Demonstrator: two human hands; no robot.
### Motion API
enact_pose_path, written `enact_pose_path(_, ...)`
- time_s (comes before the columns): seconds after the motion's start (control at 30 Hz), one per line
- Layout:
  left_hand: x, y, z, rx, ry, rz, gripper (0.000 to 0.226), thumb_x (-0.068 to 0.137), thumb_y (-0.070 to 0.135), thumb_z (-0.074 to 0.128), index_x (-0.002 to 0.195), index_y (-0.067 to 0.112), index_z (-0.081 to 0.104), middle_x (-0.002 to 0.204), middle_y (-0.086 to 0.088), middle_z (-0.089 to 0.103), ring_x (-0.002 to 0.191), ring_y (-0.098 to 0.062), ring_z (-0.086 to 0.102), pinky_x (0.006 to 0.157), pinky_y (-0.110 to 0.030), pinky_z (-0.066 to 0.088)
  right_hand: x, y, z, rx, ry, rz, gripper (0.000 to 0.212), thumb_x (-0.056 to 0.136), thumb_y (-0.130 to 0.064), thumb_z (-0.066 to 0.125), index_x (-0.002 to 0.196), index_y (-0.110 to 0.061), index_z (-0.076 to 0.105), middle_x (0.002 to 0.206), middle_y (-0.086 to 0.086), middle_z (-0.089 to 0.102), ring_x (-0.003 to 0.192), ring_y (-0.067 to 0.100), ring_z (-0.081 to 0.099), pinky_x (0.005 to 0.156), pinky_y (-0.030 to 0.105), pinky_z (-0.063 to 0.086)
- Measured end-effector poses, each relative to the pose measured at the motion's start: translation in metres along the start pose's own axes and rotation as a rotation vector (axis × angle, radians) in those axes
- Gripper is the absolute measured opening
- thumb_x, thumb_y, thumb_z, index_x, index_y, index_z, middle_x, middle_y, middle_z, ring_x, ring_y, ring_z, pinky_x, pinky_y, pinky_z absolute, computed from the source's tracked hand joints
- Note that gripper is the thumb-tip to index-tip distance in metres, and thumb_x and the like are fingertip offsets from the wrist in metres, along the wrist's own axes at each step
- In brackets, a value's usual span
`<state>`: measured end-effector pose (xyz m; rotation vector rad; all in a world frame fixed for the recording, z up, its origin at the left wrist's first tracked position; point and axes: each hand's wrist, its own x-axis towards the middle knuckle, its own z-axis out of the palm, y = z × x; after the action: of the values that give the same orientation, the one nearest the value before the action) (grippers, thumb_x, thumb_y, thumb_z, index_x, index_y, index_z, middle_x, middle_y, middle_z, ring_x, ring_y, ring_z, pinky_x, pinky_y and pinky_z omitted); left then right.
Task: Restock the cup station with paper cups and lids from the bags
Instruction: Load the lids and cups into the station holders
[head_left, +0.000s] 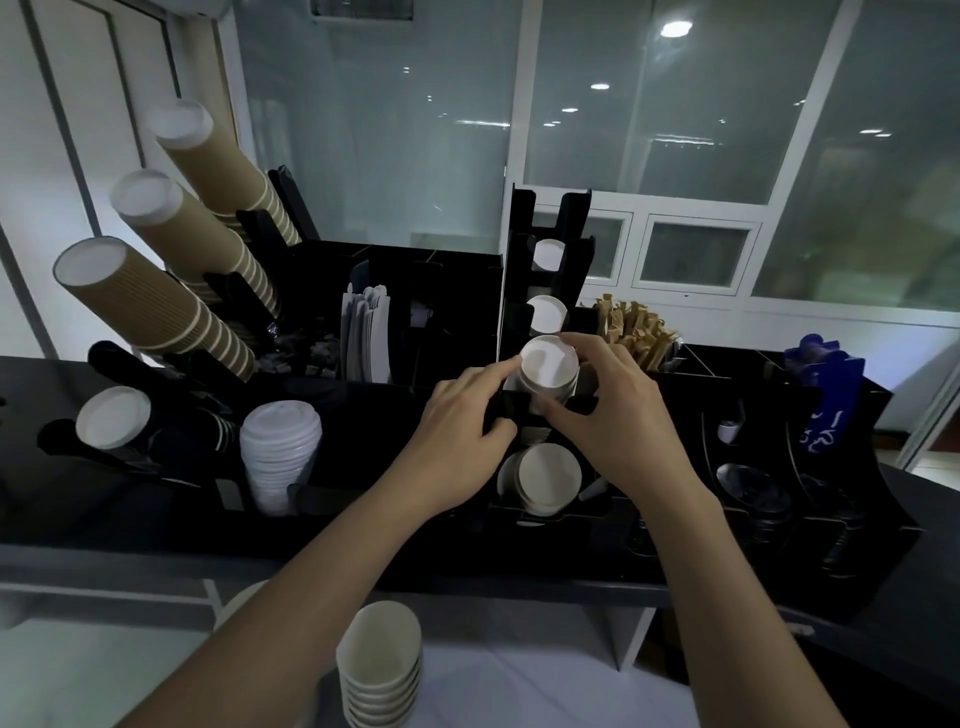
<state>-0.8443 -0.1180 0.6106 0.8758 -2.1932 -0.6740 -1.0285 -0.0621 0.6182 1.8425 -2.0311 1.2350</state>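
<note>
A black cup station (395, 415) stretches across the counter. Both hands meet at its tall middle rack (519, 270). My left hand (462, 431) and my right hand (608, 415) hold a stack of small white paper cups (548, 364) in the rack's third slot, fingers around its rim. More white cups fill the slot below (545, 478) and two slots above (548, 314). A loose stack of white cups (379, 660) stands in front of the counter, below my left forearm. White lids (278, 441) are piled at the left.
Three slanted stacks of brown ripple cups (161, 306) fill the left holders, with a dark cup stack (114, 423) beneath. Sleeves (366, 332), brown sugar sticks (634, 327), black lids (753, 488) and a blue packet (826, 384) sit in other compartments. Glass panels stand behind.
</note>
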Motion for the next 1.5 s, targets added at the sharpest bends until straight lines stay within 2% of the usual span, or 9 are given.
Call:
enact_pose_path(0.37,-0.054,-0.005,-0.008,0.004,0.082,0.066,0.055,0.100,0.016,0.052,0.147,0.044,0.041,0.144,0.025,0.042,0.134,0.002,0.031,0.098,-0.009,0.027,-0.059,-0.018,-0.012,0.105,0.027,0.064,0.061,0.089,-0.042,0.075,0.143,-0.043,0.046,0.133,-0.017,0.052,0.129,0.014,0.051,0.108,0.047,0.047)
enact_pose_path(0.67,-0.106,-0.026,-0.001,-0.009,0.093,0.036,0.045,0.099,0.014,0.055,0.138,0.036,0.054,0.130,0.028,0.051,0.124,0.003,0.042,0.101,-0.014,0.034,-0.115,-0.031,0.003,0.196,0.003,0.061,0.045,0.090,-0.038,0.071,0.133,-0.038,0.057,0.125,-0.019,0.058,0.121,0.009,0.056,0.102,0.042,0.050)
enact_pose_path(0.73,-0.116,-0.033,0.002,-0.019,0.100,0.023,0.043,0.099,0.013,0.055,0.136,0.035,0.056,0.126,0.027,0.053,0.125,0.000,0.044,0.103,-0.016,0.035,-0.126,-0.033,0.008,0.220,0.007,0.064,0.039,0.090,-0.036,0.070,0.128,-0.033,0.061,0.121,-0.018,0.060,0.116,0.005,0.057,0.100,0.032,0.049)
enact_pose_path(0.83,-0.133,-0.044,0.007,-0.027,0.118,-0.004,0.041,0.098,0.011,0.057,0.132,0.033,0.060,0.122,0.027,0.055,0.124,-0.003,0.047,0.103,-0.016,0.037,-0.143,-0.034,0.018,0.258,-0.038,0.101,0.031,0.093,-0.030,0.071,0.124,-0.030,0.065,0.116,-0.021,0.062,0.114,-0.008,0.054,0.091,0.006,0.042)
enact_pose_path(0.9,-0.143,-0.054,0.011,-0.032,0.124,-0.026,0.040,0.098,0.009,0.057,0.130,0.033,0.061,0.122,0.027,0.056,0.124,-0.005,0.049,0.100,-0.016,0.039,-0.154,-0.035,0.027,0.292,-0.087,0.122,0.029,0.094,-0.028,0.071,0.122,-0.029,0.067,0.115,-0.021,0.063,0.114,-0.010,0.055,0.090,0.002,0.039)
enact_pose_path(1.07,-0.169,-0.077,0.021,-0.022,0.071,-0.080,0.041,0.094,0.016,0.052,0.129,0.036,0.060,0.126,0.027,0.056,0.125,-0.006,0.051,0.105,-0.030,0.044,-0.178,-0.037,0.056,0.275,-0.219,0.147,0.030,0.095,-0.029,0.070,0.124,-0.034,0.065,0.113,-0.023,0.063,0.114,-0.009,0.056,0.090,0.006,0.042)
enact_pose_path(1.2,-0.191,-0.094,0.028,-0.020,0.067,-0.142,0.040,0.094,0.010,0.053,0.127,0.033,0.061,0.125,0.023,0.058,0.122,-0.004,0.051,0.104,-0.028,0.042,-0.193,-0.031,0.083,0.264,-0.317,0.199,0.035,0.093,-0.029,0.072,0.126,-0.033,0.063,0.115,-0.020,0.063,0.110,-0.006,0.057,0.091,0.014,0.044)
enact_pose_path(1.33,-0.214,-0.108,0.037,-0.050,0.099,-0.200,0.036,0.091,0.013,0.051,0.121,0.030,0.063,0.121,0.020,0.061,0.119,-0.003,0.053,0.101,-0.020,0.041,-0.208,-0.019,0.117,0.282,-0.452,0.297,0.051,0.088,-0.034,0.078,0.133,-0.037,0.055,0.124,-0.020,0.059,0.111,-0.003,0.054,0.089,0.015,0.042)
enact_pose_path(1.5,-0.239,-0.130,0.048,-0.077,0.104,-0.285,0.034,0.093,0.008,0.056,0.120,0.029,0.062,0.120,0.017,0.062,0.118,-0.008,0.056,0.100,-0.027,0.045,-0.219,-0.006,0.165,0.343,-0.572,0.375,0.086,0.076,-0.039,0.088,0.147,-0.035,0.040,0.136,-0.016,0.052,0.125,0.006,0.052,0.101,0.026,0.045)
